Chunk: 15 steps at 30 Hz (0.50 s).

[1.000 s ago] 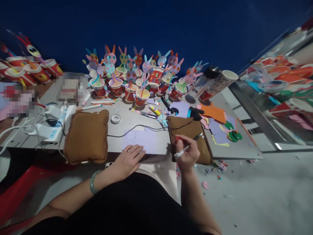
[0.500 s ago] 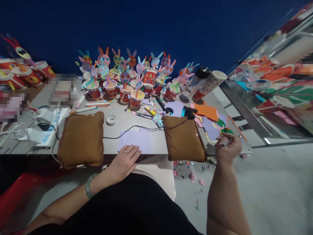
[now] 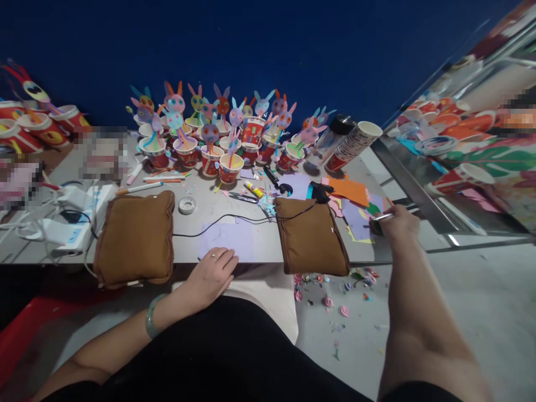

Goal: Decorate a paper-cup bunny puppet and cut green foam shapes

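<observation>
My left hand [image 3: 213, 274] lies with fingers stretched out over the front edge of a purple sheet of paper [image 3: 224, 235] bearing a faint drawn line. My right hand [image 3: 401, 221] is at the table's right end, closed around a slim pale pen [image 3: 383, 216]. Its tip points left, above dark green and purple paper pieces [image 3: 359, 222]. Brown cushions stand on either side of the purple sheet, a left cushion [image 3: 136, 237] and a right cushion [image 3: 312, 237]. A black cord [image 3: 226, 218] runs between them.
Red paper cups [image 3: 229, 169] with paper rabbits fill the back. A tape roll [image 3: 187, 205], scissors [image 3: 244, 197] and a glue stick [image 3: 253, 189] lie mid-table. A bottle [image 3: 329, 142] and stacked cups [image 3: 354, 146] stand back right; power strips [image 3: 90, 218] sit left.
My right hand has moved up and to the right with the pen, which now shows more of its length. My left hand stays on the purple sheet. The view has shifted slightly.
</observation>
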{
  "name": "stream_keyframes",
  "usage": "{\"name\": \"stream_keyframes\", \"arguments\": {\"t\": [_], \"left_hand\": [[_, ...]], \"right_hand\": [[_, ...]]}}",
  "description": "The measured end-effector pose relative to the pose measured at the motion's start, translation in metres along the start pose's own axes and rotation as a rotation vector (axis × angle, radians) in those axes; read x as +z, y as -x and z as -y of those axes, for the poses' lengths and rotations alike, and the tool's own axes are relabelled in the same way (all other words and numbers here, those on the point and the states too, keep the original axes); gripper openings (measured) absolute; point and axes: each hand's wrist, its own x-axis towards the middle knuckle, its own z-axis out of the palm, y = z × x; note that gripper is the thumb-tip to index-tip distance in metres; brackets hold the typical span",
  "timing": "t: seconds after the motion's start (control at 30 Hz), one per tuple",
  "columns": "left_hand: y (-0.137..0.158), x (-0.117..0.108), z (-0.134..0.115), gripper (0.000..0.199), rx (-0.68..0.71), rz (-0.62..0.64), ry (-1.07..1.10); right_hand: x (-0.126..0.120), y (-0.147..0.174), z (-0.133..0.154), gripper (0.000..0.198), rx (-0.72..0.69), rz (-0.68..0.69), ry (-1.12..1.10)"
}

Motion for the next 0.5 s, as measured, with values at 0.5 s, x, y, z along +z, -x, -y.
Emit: {"name": "stream_keyframes", "arguments": {"t": [0.5], "left_hand": [[-0.002, 0.015, 0.010, 0.020, 0.008, -0.150, -0.024]], "right_hand": [[0.013, -0.029, 0.009, 0.025, 0.126, 0.273, 0.097]]}}
